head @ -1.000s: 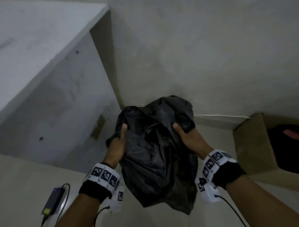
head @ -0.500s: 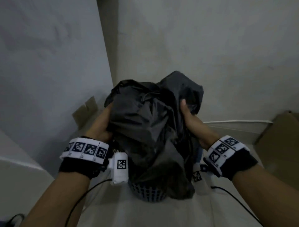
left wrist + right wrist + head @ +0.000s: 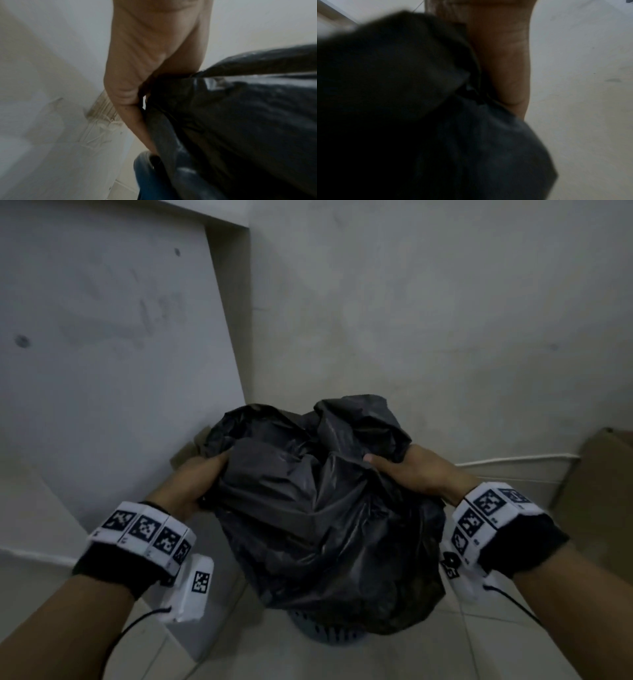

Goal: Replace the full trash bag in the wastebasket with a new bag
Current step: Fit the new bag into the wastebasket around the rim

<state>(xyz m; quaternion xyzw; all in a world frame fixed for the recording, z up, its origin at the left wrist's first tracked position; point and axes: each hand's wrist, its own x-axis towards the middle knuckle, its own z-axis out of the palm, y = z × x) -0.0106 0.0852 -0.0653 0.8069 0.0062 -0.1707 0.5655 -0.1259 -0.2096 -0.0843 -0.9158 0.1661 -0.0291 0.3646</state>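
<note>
Step in hand: fitting a black trash bag [image 3: 318,508] over the wastebasket [image 3: 329,633]; whether this is the new liner going in is a judgement from how limp and crumpled it looks, not something the views settle.
Bag position: it hangs between the 2 hands, draped down over the basket so that only a strip of the slotted blue wall shows beneath it in the head view.
Left hand [image 3: 191,484]: grasping the bag's left edge, thumb on top of the plastic, fingers hidden behind the film.
Right hand [image 3: 416,470]: grasping the right edge the same way, thumb laid over a fold.
Wrist views: the left one shows the plastic bunched against the palm with the basket rim [image 3: 145,169] just below; the right one is mostly dark plastic and blurred.
Mouth of the bag: gathered in folds at the top, not yet spread round the rim.
Next move calls for: parting the 2 edges, lowering the body of the bag inside, then folding the top outward over the rim all round.
Nearby: a cardboard box [image 3: 596,501] stands to the right on the tiled floor [image 3: 394,659], beside the wall.
</note>
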